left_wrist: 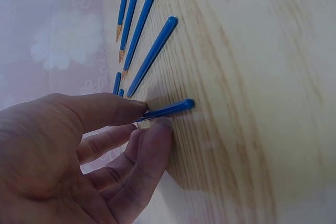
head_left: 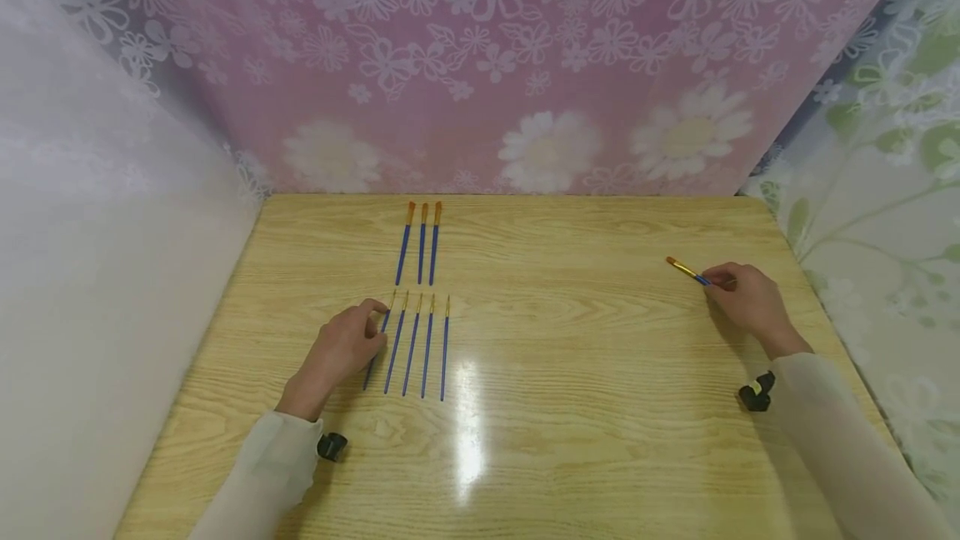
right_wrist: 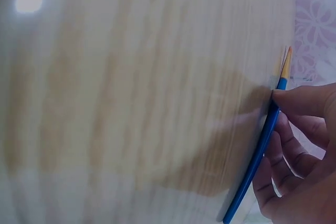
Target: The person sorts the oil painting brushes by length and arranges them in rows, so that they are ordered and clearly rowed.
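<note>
My left hand (head_left: 341, 348) pinches the blue handle of a thin paintbrush (left_wrist: 176, 107), the leftmost of the near row. To its right lie several more fine-tipped paintbrushes (head_left: 427, 355), roughly parallel, bristles pointing away from me. Over at the right side of the table, my right hand (head_left: 750, 302) holds another paintbrush (head_left: 684, 268) between thumb and fingers. That brush has a blue handle, a gold ferrule and brown bristles aimed to the far left. In the right wrist view its handle (right_wrist: 257, 156) runs close along the table surface.
Beyond the near row, three wider paintbrushes (head_left: 422, 252) lie with bristles toward the back. The wooden table (head_left: 562, 340) meets a pink floral curtain (head_left: 450, 65) at its far edge. Pale fabric hangs at the left, leafy fabric (head_left: 892, 215) at the right.
</note>
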A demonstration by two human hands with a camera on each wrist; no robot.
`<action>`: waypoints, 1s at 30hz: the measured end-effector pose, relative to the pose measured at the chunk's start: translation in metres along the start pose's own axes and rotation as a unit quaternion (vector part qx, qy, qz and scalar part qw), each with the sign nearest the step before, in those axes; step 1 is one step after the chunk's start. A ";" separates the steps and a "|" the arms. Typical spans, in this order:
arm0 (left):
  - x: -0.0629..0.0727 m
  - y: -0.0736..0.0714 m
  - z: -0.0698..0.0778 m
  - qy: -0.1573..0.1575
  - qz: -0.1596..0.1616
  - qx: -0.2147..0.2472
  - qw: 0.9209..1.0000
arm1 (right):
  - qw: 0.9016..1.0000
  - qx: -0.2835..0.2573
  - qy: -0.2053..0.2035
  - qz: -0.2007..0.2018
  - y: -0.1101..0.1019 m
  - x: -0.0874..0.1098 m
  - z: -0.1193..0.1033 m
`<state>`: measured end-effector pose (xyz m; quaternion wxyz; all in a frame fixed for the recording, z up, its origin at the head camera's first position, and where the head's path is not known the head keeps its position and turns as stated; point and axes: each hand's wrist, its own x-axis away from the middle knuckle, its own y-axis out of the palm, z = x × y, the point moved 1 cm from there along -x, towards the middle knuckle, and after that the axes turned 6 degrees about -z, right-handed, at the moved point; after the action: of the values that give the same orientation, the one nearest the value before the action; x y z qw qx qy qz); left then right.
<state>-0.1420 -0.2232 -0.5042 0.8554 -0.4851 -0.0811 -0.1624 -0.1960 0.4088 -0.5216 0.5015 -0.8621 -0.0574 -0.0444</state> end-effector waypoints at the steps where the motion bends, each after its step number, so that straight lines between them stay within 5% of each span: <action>1: 0.000 0.000 0.000 -0.001 -0.001 0.000 1.000 | 1.000 0.002 0.002 0.000 0.000 0.000 0.002; 12: 0.001 0.000 0.001 -0.003 0.000 -0.001 1.000 | 0.999 0.005 -0.028 0.017 0.002 -0.002 0.001; 21: 0.001 0.000 0.002 -0.003 0.001 0.004 1.000 | 1.000 -0.006 -0.023 0.006 0.004 -0.004 -0.037; 30: 0.000 0.001 0.000 -0.002 0.001 0.006 1.000 | 0.997 -0.039 -0.060 -0.024 0.025 -0.015 -0.082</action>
<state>-0.1419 -0.2225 -0.5052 0.8583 -0.4803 -0.0833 -0.1605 -0.2086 0.3240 -0.5045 0.4623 -0.8804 -0.1060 -0.0069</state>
